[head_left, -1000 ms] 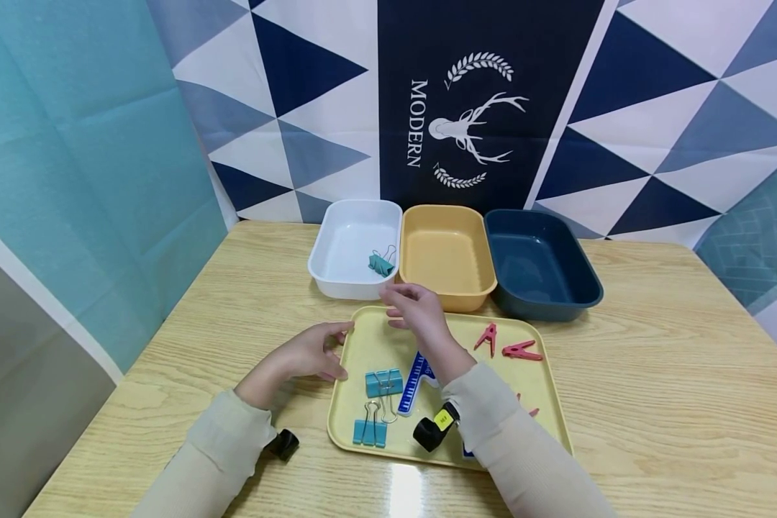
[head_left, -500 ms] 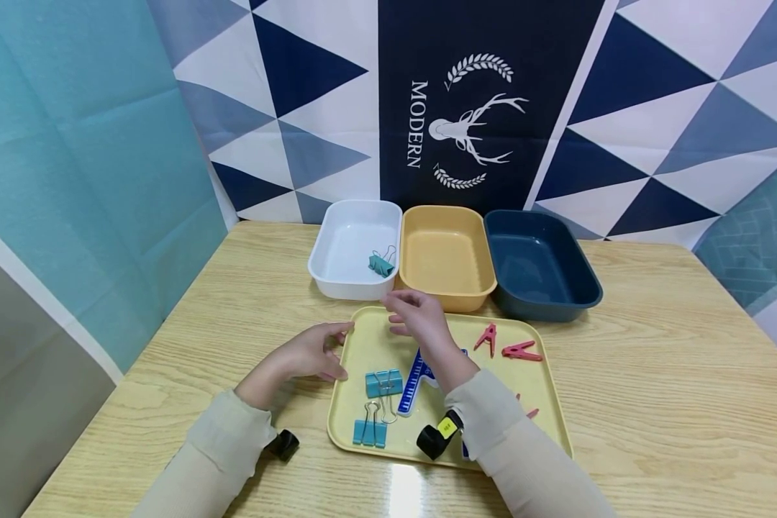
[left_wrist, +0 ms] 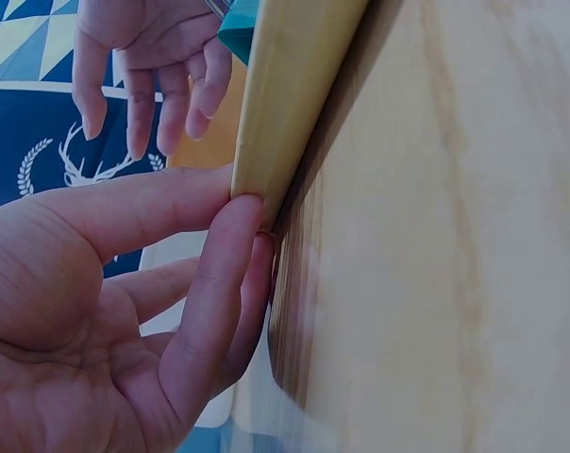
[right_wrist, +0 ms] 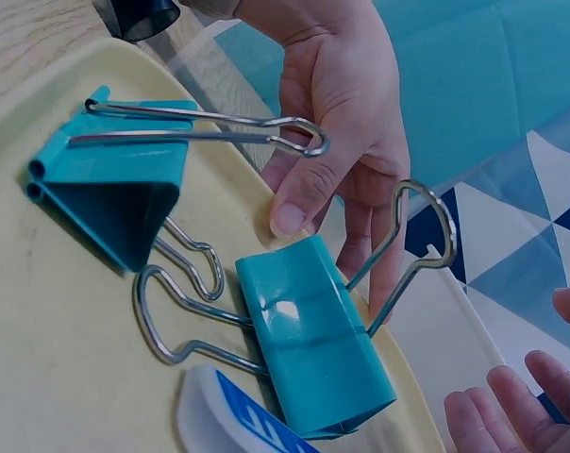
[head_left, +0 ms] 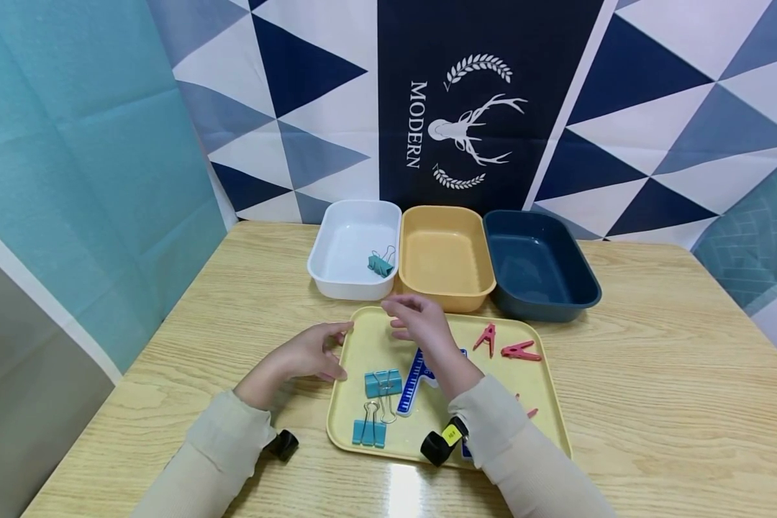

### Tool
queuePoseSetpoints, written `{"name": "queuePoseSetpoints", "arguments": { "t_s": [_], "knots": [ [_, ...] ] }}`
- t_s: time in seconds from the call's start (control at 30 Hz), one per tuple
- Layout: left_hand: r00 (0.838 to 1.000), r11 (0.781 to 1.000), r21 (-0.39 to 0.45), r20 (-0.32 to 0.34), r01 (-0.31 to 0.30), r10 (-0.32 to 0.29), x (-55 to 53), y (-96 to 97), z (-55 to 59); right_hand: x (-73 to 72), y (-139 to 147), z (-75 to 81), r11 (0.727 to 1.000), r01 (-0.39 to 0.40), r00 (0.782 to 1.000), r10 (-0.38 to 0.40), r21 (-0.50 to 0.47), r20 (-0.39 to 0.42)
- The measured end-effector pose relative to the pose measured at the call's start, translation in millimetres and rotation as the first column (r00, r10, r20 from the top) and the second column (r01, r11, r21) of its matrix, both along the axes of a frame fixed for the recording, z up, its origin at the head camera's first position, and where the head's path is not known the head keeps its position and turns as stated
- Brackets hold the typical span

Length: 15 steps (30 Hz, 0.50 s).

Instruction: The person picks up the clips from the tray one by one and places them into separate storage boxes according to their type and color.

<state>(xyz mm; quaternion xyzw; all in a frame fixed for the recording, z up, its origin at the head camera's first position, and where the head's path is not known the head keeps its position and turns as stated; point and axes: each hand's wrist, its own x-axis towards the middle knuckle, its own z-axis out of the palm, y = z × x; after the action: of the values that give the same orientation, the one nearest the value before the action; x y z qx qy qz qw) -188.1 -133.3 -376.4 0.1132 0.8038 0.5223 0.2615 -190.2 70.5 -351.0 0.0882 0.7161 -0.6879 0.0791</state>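
My left hand [head_left: 314,351] pinches the left rim of the pale yellow tray [head_left: 370,337], thumb on the rim and other fingers outside and below it. My right hand [head_left: 424,325] hovers over the tray's far side with loosely bent fingers [right_wrist: 511,401] and nothing in them. Two turquoise binder clips lie on the tray, an upper binder clip [head_left: 383,383] and a lower binder clip [head_left: 369,433]. Beside them is a blue-and-white piece with white marks [head_left: 411,388], partly hidden by my right arm. Pink clothespins [head_left: 521,351] lie at the tray's right.
Behind the tray stand a white bin [head_left: 337,284] with a teal binder clip [head_left: 380,265] inside, a yellow bin [head_left: 447,288] and a dark blue bin [head_left: 547,311]. A patterned cloth [head_left: 324,93] hangs behind the wooden table [head_left: 654,374].
My right hand has drawn back slightly, away from the bins and toward me. The left hand stays at the tray's rim.
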Motion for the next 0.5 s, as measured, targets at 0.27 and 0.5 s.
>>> {"name": "queuePoseSetpoints", "arguments": {
  "t_s": [0.27,0.5],
  "knots": [
    [1.000,1.000,0.007,0.001,0.006,-0.006,0.4,-0.1,0.5,5.4,2.1,1.8,1.000,-0.015,1.000,0.015,0.002,0.003],
    [1.000,1.000,0.010,0.008,-0.013,0.013,1.3,1.0,0.8,8.3,4.9,0.0,0.999,-0.027,1.000,0.027,0.018,0.010]
  ]
}}
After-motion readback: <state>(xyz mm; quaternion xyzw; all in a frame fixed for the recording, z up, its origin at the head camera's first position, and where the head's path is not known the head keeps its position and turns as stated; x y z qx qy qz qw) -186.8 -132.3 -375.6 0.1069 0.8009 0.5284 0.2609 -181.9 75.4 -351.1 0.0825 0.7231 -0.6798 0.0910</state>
